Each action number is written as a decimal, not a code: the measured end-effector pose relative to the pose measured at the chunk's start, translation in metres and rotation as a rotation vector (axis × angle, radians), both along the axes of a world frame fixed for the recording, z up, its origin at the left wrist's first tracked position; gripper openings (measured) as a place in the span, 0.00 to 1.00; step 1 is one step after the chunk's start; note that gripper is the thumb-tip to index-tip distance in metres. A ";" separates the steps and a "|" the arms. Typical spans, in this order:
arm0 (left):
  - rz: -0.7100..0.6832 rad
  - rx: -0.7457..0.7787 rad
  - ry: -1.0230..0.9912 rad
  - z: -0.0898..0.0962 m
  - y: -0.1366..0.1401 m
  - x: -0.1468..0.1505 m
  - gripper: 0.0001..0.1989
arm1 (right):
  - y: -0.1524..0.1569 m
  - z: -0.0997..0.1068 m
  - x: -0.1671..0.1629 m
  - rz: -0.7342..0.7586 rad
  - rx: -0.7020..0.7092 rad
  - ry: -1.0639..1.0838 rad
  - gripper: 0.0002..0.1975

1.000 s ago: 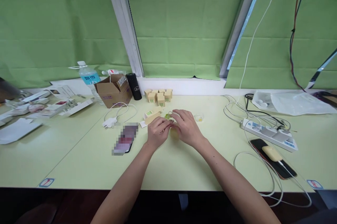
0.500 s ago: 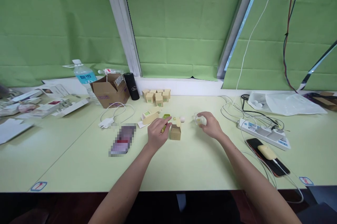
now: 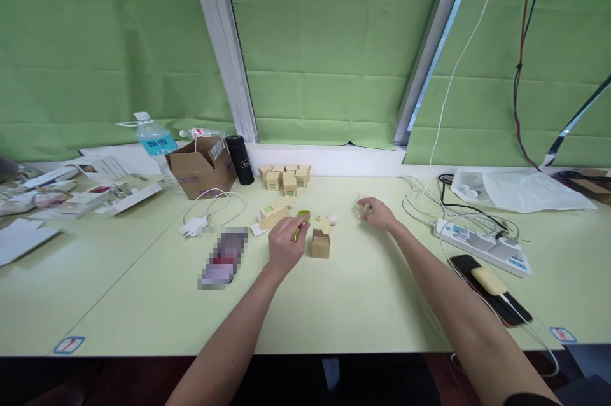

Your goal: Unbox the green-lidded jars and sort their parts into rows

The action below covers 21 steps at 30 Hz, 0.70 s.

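Observation:
My left hand (image 3: 286,244) is closed around a slim yellow-green object (image 3: 296,233), partly hidden by the fingers. Just beyond those fingers lies a small green item (image 3: 304,212). A small open cardboard box (image 3: 321,247) stands between my hands, its flap raised. Behind it are a pale round piece (image 3: 333,221) and a tiny yellow piece (image 3: 317,218). To the right, my right hand (image 3: 378,213) has its fingers on a small clear object (image 3: 361,208) at the table; its exact kind is too small to make out.
Several small cardboard boxes (image 3: 289,186) stand at the back, near a black flask (image 3: 239,160) and a larger carton (image 3: 203,170). An opened box (image 3: 274,214) and a phone (image 3: 223,258) lie left. A power strip (image 3: 482,245), cables and another phone (image 3: 513,310) occupy the right.
My right hand has shifted slightly away from me; the whitish thing seen in it before no longer shows, and a clear object is at its fingertips. My left hand stays nearly in place.

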<state>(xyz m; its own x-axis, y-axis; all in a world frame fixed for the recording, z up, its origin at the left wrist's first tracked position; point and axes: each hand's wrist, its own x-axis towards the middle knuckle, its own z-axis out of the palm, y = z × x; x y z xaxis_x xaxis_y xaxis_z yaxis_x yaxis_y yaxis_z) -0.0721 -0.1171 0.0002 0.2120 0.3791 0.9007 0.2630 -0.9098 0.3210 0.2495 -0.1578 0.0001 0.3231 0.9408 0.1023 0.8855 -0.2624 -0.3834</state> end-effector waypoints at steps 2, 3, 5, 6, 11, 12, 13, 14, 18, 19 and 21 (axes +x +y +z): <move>0.003 -0.017 -0.004 -0.001 0.001 0.000 0.08 | 0.006 -0.001 0.008 -0.001 0.005 0.008 0.27; 0.008 -0.029 -0.005 -0.001 0.001 0.000 0.08 | 0.007 -0.002 0.011 -0.002 0.009 0.011 0.28; 0.017 -0.054 -0.007 -0.002 0.001 0.000 0.08 | 0.008 -0.003 0.017 -0.003 0.016 0.013 0.29; 0.017 -0.065 -0.009 -0.002 0.001 0.000 0.08 | 0.007 -0.003 0.019 -0.002 0.019 0.013 0.30; 0.001 -0.094 -0.018 0.000 0.000 0.001 0.08 | 0.004 -0.004 0.023 -0.001 0.016 -0.001 0.31; 0.001 -0.093 -0.019 0.000 -0.001 0.001 0.08 | 0.003 -0.004 0.023 0.000 0.013 -0.007 0.31; 0.001 -0.091 -0.021 0.000 -0.001 0.001 0.08 | 0.003 -0.004 0.023 0.003 0.010 -0.013 0.31; 0.001 -0.088 -0.023 0.000 -0.001 0.001 0.08 | 0.003 -0.004 0.023 0.006 0.007 -0.020 0.31; 0.000 -0.087 -0.021 0.001 0.000 0.001 0.08 | 0.007 -0.003 0.023 0.023 -0.010 -0.050 0.33; 0.003 -0.086 -0.020 0.001 0.000 0.001 0.08 | 0.009 -0.002 0.023 0.029 -0.016 -0.059 0.32; 0.006 -0.083 -0.022 0.001 0.000 0.001 0.08 | 0.013 0.000 0.023 0.041 -0.027 -0.076 0.30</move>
<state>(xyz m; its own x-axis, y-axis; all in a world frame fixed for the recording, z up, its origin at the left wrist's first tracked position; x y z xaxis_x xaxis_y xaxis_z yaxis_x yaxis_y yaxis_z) -0.0715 -0.1169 0.0011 0.1895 0.4535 0.8709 0.2605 -0.8784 0.4008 0.2724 -0.1452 -0.0003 0.2765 0.9559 0.0990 0.9220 -0.2348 -0.3077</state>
